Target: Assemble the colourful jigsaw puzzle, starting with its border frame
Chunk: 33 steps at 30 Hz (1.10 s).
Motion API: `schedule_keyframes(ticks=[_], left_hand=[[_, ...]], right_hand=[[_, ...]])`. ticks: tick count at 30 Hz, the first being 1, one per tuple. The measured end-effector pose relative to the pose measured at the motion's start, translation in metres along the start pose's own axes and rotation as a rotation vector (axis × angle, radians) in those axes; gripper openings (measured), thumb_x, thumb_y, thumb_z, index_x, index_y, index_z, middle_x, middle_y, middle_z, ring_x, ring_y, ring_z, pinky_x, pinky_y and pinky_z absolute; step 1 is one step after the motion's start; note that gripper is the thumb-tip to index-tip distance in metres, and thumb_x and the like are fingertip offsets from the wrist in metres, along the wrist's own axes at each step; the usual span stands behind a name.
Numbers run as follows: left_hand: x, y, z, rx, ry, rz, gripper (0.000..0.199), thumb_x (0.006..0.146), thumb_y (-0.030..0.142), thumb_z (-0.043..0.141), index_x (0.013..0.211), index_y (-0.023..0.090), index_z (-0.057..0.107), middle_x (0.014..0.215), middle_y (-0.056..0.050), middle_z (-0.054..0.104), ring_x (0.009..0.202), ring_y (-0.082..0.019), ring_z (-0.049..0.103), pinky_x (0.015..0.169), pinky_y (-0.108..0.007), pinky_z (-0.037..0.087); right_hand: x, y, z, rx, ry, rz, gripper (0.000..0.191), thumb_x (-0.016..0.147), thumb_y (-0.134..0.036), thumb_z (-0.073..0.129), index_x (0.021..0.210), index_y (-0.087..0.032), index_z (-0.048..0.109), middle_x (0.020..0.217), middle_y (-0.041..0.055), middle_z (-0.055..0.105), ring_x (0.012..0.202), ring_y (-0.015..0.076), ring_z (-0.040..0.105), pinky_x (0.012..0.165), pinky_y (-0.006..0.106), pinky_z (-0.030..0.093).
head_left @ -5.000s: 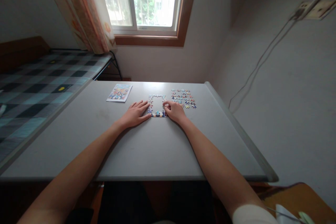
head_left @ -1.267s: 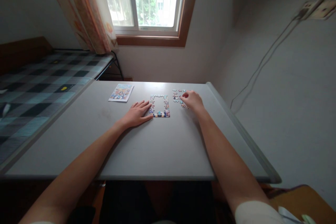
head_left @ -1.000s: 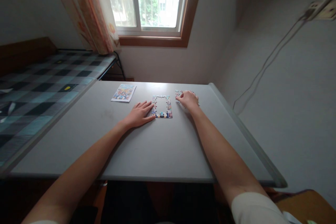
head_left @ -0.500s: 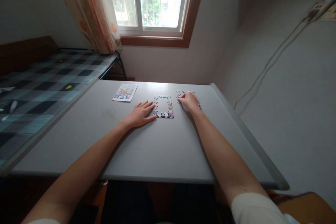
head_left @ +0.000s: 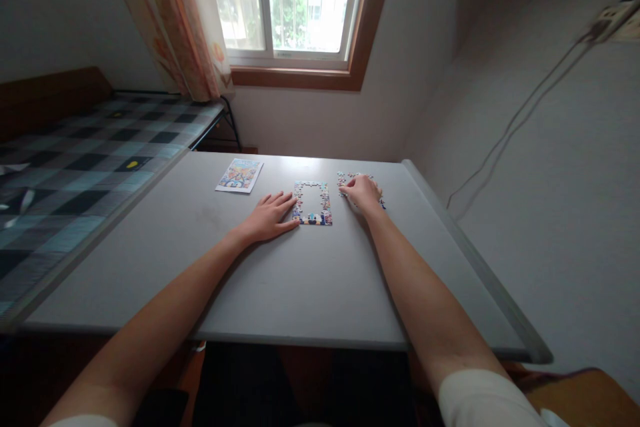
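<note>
A partly assembled jigsaw puzzle (head_left: 313,219) lies flat on the table, its border joined around a bare middle. My left hand (head_left: 271,215) rests flat with spread fingers, the tips touching the puzzle's left edge. To the right of the frame, loose puzzle pieces (head_left: 341,176) are scattered. My right hand (head_left: 363,193) is over them, thumb and fingers pinched together at the left side of the pile. Whatever is between those fingertips is too small to make out, and the hand hides part of the pile.
A printed picture card (head_left: 240,175) lies at the back left of the grey table (head_left: 300,280). Beyond the table's left edge is a bed with a checked cover (head_left: 90,167). A window (head_left: 280,7) is behind, and a cable (head_left: 510,121) hangs along the right wall.
Almost nothing differs. The whole view has shifted very slightly; both hands keep their places, the left at the puzzle's edge and the right over the loose pieces.
</note>
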State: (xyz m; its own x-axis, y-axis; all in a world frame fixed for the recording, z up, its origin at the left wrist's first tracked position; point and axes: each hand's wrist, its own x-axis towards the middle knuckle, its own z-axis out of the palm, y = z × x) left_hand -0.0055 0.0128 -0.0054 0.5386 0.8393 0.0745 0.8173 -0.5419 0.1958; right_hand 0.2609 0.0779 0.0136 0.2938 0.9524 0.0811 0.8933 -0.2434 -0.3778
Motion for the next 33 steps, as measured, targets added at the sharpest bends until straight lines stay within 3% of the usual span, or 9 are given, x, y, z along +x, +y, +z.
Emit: schedule_keyframes(ticks=[7, 17, 23, 28, 33], left_hand=[[0.0, -0.001, 0.002, -0.015, 0.011, 0.002, 0.072, 0.089, 0.066, 0.033, 0.147, 0.024, 0.035, 0.155, -0.004, 0.028, 0.144, -0.027, 0.02, 0.117, -0.044, 0.015], [0.001, -0.003, 0.003, 0.007, 0.012, 0.007, 0.073, 0.09, 0.066, 0.033, 0.147, 0.022, 0.036, 0.155, -0.005, 0.028, 0.144, -0.026, 0.021, 0.117, -0.043, 0.016], [0.001, -0.004, 0.003, 0.008, 0.021, 0.013, 0.073, 0.089, 0.067, 0.033, 0.147, 0.023, 0.035, 0.155, -0.005, 0.029, 0.143, -0.026, 0.022, 0.117, -0.043, 0.017], [0.0, -0.003, 0.003, 0.002, 0.031, 0.014, 0.072, 0.09, 0.067, 0.032, 0.147, 0.023, 0.036, 0.155, -0.005, 0.029, 0.144, -0.026, 0.021, 0.117, -0.044, 0.016], [0.001, -0.003, 0.004, -0.001, 0.027, 0.003, 0.073, 0.089, 0.068, 0.033, 0.147, 0.024, 0.035, 0.155, -0.005, 0.029, 0.143, -0.026, 0.022, 0.117, -0.043, 0.016]], right_hand=[[0.004, 0.002, 0.001, 0.008, -0.006, 0.019, 0.02, 0.07, -0.037, 0.071, 0.084, -0.025, 0.075, 0.095, 0.0087, 0.071, 0.1, 0.0257, 0.059, 0.089, 0.04, 0.041], [0.004, 0.007, 0.001, 0.151, -0.059, -0.043, 0.015, 0.07, -0.027, 0.069, 0.081, -0.019, 0.074, 0.083, 0.0058, 0.072, 0.086, 0.0207, 0.065, 0.079, 0.03, 0.046], [0.0, 0.003, -0.004, 0.445, -0.127, -0.246, 0.011, 0.071, -0.024, 0.068, 0.074, -0.012, 0.069, 0.075, 0.006, 0.07, 0.069, 0.0138, 0.061, 0.064, 0.024, 0.045], [-0.027, -0.018, -0.001, 0.688, -0.256, -0.47, 0.013, 0.071, -0.024, 0.071, 0.076, -0.012, 0.067, 0.072, 0.0052, 0.068, 0.064, 0.012, 0.06, 0.061, 0.023, 0.046], [-0.058, -0.034, 0.015, 0.677, -0.322, -0.594, 0.008, 0.074, -0.02, 0.067, 0.079, -0.014, 0.07, 0.07, 0.0021, 0.069, 0.066, 0.0114, 0.059, 0.064, 0.023, 0.045]])
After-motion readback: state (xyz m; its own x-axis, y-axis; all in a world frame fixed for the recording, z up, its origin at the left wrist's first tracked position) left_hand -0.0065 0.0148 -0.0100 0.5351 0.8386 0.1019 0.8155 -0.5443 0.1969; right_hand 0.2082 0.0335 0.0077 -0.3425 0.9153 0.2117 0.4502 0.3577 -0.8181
